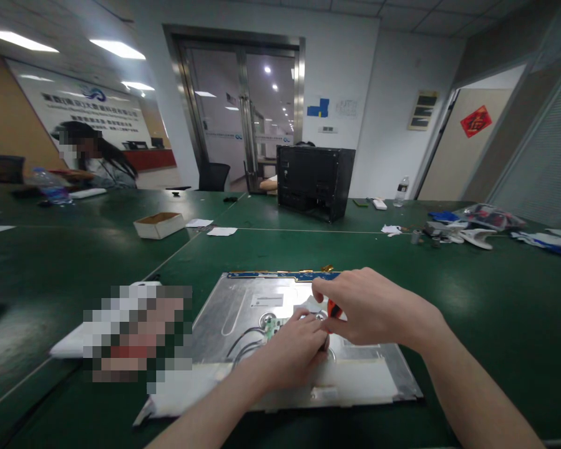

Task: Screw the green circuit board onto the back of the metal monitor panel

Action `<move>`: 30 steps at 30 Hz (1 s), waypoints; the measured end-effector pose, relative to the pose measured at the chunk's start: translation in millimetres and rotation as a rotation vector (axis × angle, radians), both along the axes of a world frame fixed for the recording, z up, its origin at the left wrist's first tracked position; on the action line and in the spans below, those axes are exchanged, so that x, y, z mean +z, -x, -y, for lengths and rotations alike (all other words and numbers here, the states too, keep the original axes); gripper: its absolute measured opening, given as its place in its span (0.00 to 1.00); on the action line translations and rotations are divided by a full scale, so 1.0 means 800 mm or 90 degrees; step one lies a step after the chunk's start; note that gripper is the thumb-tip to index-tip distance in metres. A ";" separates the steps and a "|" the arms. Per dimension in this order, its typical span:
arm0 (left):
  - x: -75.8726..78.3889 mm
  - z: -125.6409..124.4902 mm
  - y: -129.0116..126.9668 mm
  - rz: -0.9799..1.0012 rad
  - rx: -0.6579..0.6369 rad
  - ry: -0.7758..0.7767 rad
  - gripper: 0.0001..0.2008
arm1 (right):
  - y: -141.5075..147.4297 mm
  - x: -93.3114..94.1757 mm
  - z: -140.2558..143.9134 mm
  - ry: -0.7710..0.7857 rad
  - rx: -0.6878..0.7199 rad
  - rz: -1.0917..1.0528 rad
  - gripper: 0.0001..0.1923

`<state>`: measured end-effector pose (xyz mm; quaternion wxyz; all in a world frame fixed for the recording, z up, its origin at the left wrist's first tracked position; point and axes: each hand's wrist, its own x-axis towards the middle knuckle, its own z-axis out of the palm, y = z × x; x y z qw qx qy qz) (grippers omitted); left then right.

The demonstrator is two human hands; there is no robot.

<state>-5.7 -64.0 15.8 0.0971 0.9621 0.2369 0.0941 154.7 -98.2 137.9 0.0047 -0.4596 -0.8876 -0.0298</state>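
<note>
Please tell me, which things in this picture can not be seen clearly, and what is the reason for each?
Head view only:
- Orange tool: mostly hidden inside the right hand; its tip and type are unclear.
- Small green circuit board: partly covered by the left hand.
- Object left of the metal panel: pixelated, unreadable.
- Label on the panel: text too small.
- Grip of both hands: fingers overlap.

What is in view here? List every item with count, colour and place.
metal panel: 1, silver, table front, under both hands
orange-handled tool: 1, in right hand
small circuit board: 1, green, on panel
cardboard box: 1, white, left
computer case: 1, black, far centre
water bottle: 1, clear, far right
table: 1, green
person: 1, seated far left
left hand: on panel
right hand: grips tool
</note>
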 end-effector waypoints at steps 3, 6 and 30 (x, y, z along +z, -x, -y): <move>-0.001 -0.001 0.002 0.001 -0.010 0.004 0.03 | -0.003 0.000 0.000 0.025 0.012 -0.009 0.11; -0.001 -0.003 0.005 0.000 -0.018 -0.006 0.04 | -0.004 0.000 -0.001 0.034 -0.007 0.000 0.10; -0.005 -0.002 0.004 -0.010 -0.012 -0.036 0.02 | -0.003 0.002 -0.002 0.039 0.008 -0.009 0.12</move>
